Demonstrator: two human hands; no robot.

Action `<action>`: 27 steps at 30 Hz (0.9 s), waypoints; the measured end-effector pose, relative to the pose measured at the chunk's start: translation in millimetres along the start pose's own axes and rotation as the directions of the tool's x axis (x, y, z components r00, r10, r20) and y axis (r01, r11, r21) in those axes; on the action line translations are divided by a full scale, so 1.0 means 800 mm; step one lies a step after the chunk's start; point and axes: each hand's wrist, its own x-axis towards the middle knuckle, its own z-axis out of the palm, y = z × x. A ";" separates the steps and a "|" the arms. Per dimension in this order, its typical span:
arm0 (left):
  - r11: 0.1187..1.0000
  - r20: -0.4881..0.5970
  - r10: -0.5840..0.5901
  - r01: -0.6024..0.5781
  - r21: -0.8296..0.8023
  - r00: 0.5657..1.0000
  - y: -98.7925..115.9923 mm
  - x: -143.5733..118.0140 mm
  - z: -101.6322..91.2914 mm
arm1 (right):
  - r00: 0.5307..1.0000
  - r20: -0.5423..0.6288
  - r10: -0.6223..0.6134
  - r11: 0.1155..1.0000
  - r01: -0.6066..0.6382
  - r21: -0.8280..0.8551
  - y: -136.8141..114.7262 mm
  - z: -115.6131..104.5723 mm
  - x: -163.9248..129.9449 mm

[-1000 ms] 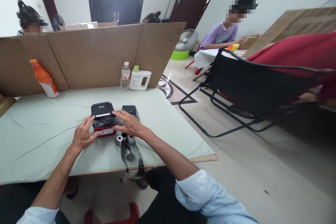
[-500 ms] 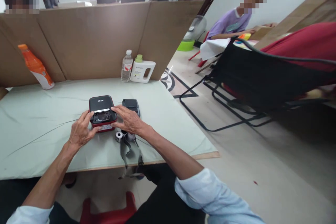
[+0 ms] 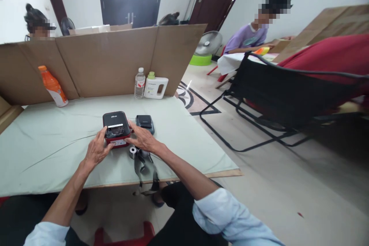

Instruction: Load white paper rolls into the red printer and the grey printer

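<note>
A black and red label printer (image 3: 117, 120) sits on the pale green tabletop, with a clear window in its top. My left hand (image 3: 97, 148) grips its left side, thumb at the front lower edge and fingers by the top corner. On the opposite side my right hand (image 3: 143, 137) holds it the same way, thumb at the front and fingertips along the right edge. Behind the right hand lies a smaller dark device (image 3: 145, 122). Close under my right wrist are a small paper roll (image 3: 132, 152) and a dark strap (image 3: 156, 173) that hangs over the table edge.
An orange bottle (image 3: 53, 86), a clear water bottle (image 3: 140, 83) and a white jug (image 3: 156, 87) stand against a cardboard screen (image 3: 106, 61). To the right is a black folding chair (image 3: 285, 92). A person in purple (image 3: 245, 38) sits beyond it.
The head view has tilted up a little, so the table scene sits lower and slightly further right in the picture. Both hands keep their hold on the label printer.
</note>
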 end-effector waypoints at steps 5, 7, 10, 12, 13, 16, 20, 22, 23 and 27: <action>0.998 -0.003 -0.022 0.022 -0.067 1.000 0.001 0.002 0.007 | 0.997 0.074 0.010 0.997 -0.016 0.071 -0.009 -0.006 0.002; 0.996 -0.013 -0.025 0.024 -0.088 1.000 0.003 0.002 0.012 | 0.996 0.087 0.013 0.997 -0.019 0.071 -0.010 -0.006 0.003; 0.994 -0.011 -0.032 0.030 -0.105 0.999 0.006 0.003 0.017 | 0.996 0.085 0.013 0.997 -0.019 0.079 -0.012 -0.004 0.004; 0.993 -0.005 -0.040 0.040 -0.116 0.999 0.005 0.003 0.013 | 0.997 0.079 0.011 0.997 -0.016 0.072 -0.017 -0.004 0.008; 0.992 -0.005 -0.046 0.045 -0.121 0.999 0.002 0.002 0.008 | 0.997 0.078 0.008 0.998 -0.013 0.068 -0.022 -0.004 0.012; 0.989 -0.033 -0.065 0.060 -0.133 0.997 -0.015 0.000 -0.017 | 0.996 0.092 -0.017 0.997 0.010 0.079 -0.043 0.000 0.033; 0.986 -0.058 -0.130 0.123 -0.115 0.990 -0.057 -0.009 -0.068 | 0.990 0.134 -0.050 0.996 0.039 0.083 -0.086 0.024 0.076; 0.983 -0.066 -0.170 0.163 -0.088 0.983 -0.080 -0.018 -0.094 | 0.987 0.152 -0.051 0.995 0.037 0.094 -0.108 0.044 0.097; 0.980 -0.072 -0.190 0.185 -0.071 0.979 -0.092 -0.023 -0.104 | 0.986 0.162 -0.048 0.995 0.032 0.098 -0.118 0.054 0.106; 0.962 -0.061 -0.271 0.269 -0.042 0.961 -0.128 -0.042 -0.126 | 0.977 0.201 -0.066 0.994 0.046 0.101 -0.144 0.091 0.132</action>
